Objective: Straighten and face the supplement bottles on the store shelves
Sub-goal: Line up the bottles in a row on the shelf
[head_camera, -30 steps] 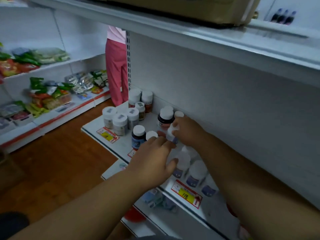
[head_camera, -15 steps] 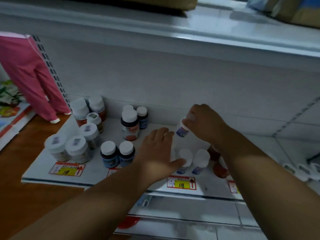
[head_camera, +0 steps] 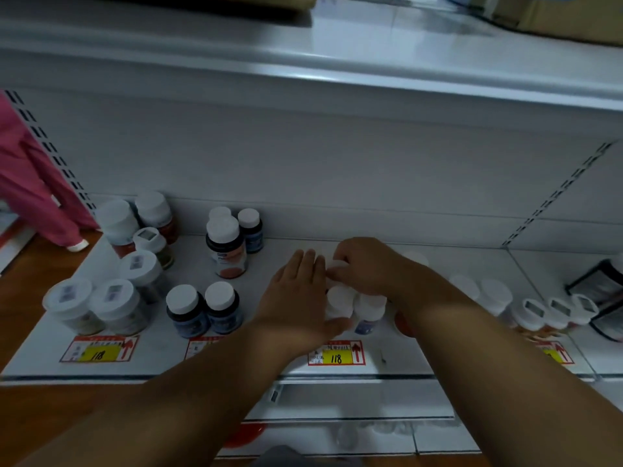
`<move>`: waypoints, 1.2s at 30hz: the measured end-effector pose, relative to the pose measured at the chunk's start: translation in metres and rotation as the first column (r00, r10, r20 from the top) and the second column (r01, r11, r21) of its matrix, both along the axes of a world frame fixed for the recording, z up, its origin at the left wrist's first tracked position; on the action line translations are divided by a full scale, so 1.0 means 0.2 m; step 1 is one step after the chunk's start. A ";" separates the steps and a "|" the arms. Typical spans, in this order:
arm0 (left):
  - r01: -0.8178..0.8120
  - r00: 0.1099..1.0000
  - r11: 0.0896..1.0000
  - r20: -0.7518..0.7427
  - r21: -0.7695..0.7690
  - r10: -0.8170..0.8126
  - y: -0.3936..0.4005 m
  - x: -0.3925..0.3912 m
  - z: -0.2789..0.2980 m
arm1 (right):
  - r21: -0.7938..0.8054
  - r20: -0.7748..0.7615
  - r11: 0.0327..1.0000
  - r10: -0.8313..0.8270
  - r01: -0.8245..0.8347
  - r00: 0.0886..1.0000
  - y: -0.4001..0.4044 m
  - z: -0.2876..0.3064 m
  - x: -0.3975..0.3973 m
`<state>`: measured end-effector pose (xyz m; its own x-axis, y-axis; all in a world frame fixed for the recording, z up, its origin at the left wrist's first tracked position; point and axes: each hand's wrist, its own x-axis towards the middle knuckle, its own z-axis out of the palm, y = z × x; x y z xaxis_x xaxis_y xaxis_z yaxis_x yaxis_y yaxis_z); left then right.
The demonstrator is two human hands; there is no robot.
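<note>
From the head camera, the right hand (head_camera: 365,266) has its fingers curled round the cap of a small white-capped bottle (head_camera: 337,265), setting it behind two like bottles (head_camera: 354,306) mid-shelf. The left hand (head_camera: 300,298) lies flat with fingers straight, thumb bracing that front pair. These plastic bottles should be light, rigid and smooth; the cap or body gives the surest hold. All stand upright, long axis vertical. Which way the labels face is probably forward, though blur hides it

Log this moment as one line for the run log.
left hand: flat beside white bottles | right hand: gripping small white bottle | shelf: facing underway
</note>
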<state>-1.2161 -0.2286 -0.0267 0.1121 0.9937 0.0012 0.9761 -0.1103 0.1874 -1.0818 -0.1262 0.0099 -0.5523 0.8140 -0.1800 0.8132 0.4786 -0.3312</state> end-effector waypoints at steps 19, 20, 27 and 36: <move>-0.325 0.945 0.881 0.152 0.343 0.290 -0.35 -0.61 0.18 | 0.196 -0.173 0.976 0.124 -0.089 0.977 -0.06 0.02 -0.92; -0.322 0.946 0.880 0.149 0.351 0.287 -0.35 -0.63 0.18 | 0.200 -0.191 0.977 0.114 -0.075 0.975 -0.05 0.02 -0.92; -0.401 0.890 0.878 0.336 0.262 0.306 -0.25 -0.66 0.27 | 0.028 -0.536 0.989 -0.109 0.147 0.837 -0.15 0.36 -0.61; -0.213 0.720 0.957 0.694 0.197 0.018 -0.10 -0.06 0.40 | -0.065 -0.673 0.932 -0.306 0.358 0.673 -0.35 0.55 0.07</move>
<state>-1.2285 -0.2486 0.0538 -0.1316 0.9527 0.2738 0.6024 -0.1425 0.7853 -1.0678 -0.1959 0.1193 -0.1970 0.9625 0.1863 0.5044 0.2625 -0.8226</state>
